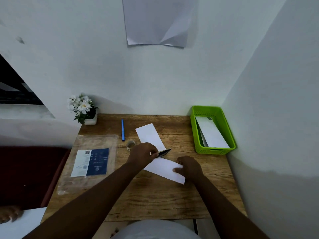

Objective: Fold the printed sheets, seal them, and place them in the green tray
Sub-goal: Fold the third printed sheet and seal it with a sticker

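Observation:
A folded white sheet (164, 168) lies slantwise on the wooden table (155, 200). My right hand (189, 167) rests on its right end, fingers curled over the paper's edge. My left hand (143, 153) grips a dark slim tool (164, 152) at the sheet's upper left end; I cannot tell what the tool is. Behind it lies a second folded white sheet (149, 136). The green tray (213, 150) stands at the table's right back corner with folded white sheets (211, 131) inside.
A roll of clear tape (130, 145) and a blue pen (122, 129) lie left of the far sheet. A clear plastic packet with a blue-and-white label (91, 162) covers the table's left part. A flower pot (89, 120) stands at the back left corner. Walls close off the back and right.

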